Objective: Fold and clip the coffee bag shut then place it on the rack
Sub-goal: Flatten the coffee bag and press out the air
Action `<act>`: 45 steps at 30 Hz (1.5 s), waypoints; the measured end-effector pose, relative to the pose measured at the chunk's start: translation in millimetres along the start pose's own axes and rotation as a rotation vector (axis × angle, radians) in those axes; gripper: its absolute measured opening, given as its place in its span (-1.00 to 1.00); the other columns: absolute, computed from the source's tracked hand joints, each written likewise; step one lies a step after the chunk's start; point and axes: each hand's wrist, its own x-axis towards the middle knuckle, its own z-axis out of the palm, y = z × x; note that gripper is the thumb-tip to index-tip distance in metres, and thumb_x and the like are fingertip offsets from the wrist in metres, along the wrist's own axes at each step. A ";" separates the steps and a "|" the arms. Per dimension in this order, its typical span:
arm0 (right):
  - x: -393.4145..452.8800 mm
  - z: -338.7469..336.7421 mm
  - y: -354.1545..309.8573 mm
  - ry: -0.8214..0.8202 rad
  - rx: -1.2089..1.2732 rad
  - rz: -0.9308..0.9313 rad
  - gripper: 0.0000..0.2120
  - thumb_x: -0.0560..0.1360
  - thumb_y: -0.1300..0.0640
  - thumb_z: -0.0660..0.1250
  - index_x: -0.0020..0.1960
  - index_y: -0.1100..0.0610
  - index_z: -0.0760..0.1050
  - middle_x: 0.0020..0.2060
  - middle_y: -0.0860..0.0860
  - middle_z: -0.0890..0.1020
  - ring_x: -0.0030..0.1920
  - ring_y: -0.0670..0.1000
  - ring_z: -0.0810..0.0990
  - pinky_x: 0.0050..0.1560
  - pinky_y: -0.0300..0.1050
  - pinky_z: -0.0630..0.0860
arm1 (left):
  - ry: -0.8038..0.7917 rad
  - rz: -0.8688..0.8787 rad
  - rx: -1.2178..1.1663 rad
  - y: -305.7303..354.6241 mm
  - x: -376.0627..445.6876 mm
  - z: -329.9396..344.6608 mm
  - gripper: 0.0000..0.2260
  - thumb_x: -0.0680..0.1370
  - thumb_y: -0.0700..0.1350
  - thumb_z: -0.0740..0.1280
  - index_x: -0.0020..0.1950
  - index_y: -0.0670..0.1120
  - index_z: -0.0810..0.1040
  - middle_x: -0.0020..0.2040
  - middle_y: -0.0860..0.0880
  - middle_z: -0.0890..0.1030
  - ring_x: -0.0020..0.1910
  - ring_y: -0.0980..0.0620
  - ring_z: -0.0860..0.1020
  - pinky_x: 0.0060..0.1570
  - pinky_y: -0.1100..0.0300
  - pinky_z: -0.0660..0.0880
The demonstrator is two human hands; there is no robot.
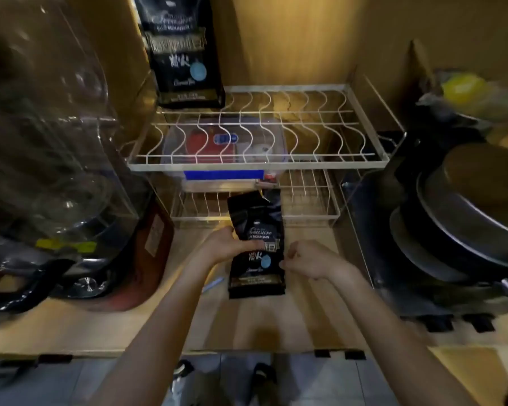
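A black coffee bag [257,230] with a pale blue round label stands on the wooden counter in front of the white wire rack [361,133]. Its top is open and crumpled. My left hand [226,244] grips the bag's left side at mid-height. My right hand [311,260] is at the bag's right edge with fingers curled, touching its lower side. A second, larger black coffee bag [185,51] stands upright on the rack's top tier at the far left. A thin pale blue object [213,285], possibly the clip, lies on the counter left of the bag.
A clear plastic box [223,148] with red and blue contents sits under the rack's top tier. Clear glassware [41,118] and a dark appliance [79,276] crowd the left. Stacked pans and lids [464,218] fill the right. The counter's front edge [247,351] runs below my arms.
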 end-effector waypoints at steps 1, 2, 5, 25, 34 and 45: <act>1.9 5.5 0.9 0.001 0.002 0.013 -0.69 0.49 0.04 0.29 0.17 0.16 0.44 -0.03 0.10 0.59 -0.20 -0.02 0.50 -0.35 -0.31 0.45 | 0.013 0.005 -0.039 -2.9 2.2 4.8 -0.20 0.26 0.16 0.48 0.35 -0.15 0.24 0.35 -0.16 0.41 0.28 -0.15 0.40 0.23 0.05 0.38; 6.0 10.6 4.9 0.022 0.018 0.037 -0.64 0.49 0.01 0.30 0.21 0.16 0.42 0.09 0.14 0.59 -0.06 0.04 0.53 -0.20 -0.19 0.49 | 0.036 0.002 -0.075 -7.1 6.4 9.0 -0.16 0.24 0.15 0.50 0.36 -0.15 0.21 0.36 -0.15 0.40 0.29 -0.14 0.39 0.20 0.08 0.38; 11.7 32.5 15.2 0.025 0.118 0.079 -0.52 0.46 -0.03 0.33 0.29 0.15 0.33 0.22 0.14 0.54 0.18 0.12 0.51 0.10 -0.04 0.47 | 0.064 0.012 -0.132 -20.2 13.4 26.7 -0.18 0.25 0.06 0.53 0.35 -0.14 0.18 0.33 -0.13 0.42 0.27 -0.12 0.41 0.14 0.11 0.37; 37.4 114.6 68.3 0.491 0.561 0.014 -0.56 0.40 0.16 0.41 0.25 -0.05 0.45 0.10 0.02 0.61 0.11 -0.01 0.58 0.15 -0.01 0.55 | 0.235 0.238 -0.383 -44.3 13.1 65.9 -0.34 0.17 -0.12 0.58 0.18 -0.01 0.35 0.10 0.08 0.56 0.15 0.05 0.52 0.09 0.09 0.52; 29.8 118.3 71.3 0.538 0.578 -0.011 -0.64 0.41 0.36 0.37 0.18 0.15 0.52 -0.03 0.04 0.65 -0.03 0.00 0.61 -0.09 -0.56 0.43 | 0.136 0.289 -0.451 -20.8 -19.2 43.0 0.12 -0.03 0.34 0.49 0.42 0.17 0.02 0.31 0.06 0.35 0.33 0.09 0.32 0.32 0.00 0.34; 29.6 119.3 75.7 0.552 0.511 -0.029 -0.65 0.41 0.26 0.41 0.19 0.15 0.52 -0.02 0.16 0.61 -0.06 -0.04 0.58 0.08 -0.35 0.44 | 0.203 0.504 0.319 70.6 -25.0 22.2 -0.37 0.35 -0.03 0.44 0.36 0.00 0.27 0.31 -0.06 0.48 0.27 -0.01 0.43 0.21 0.06 0.40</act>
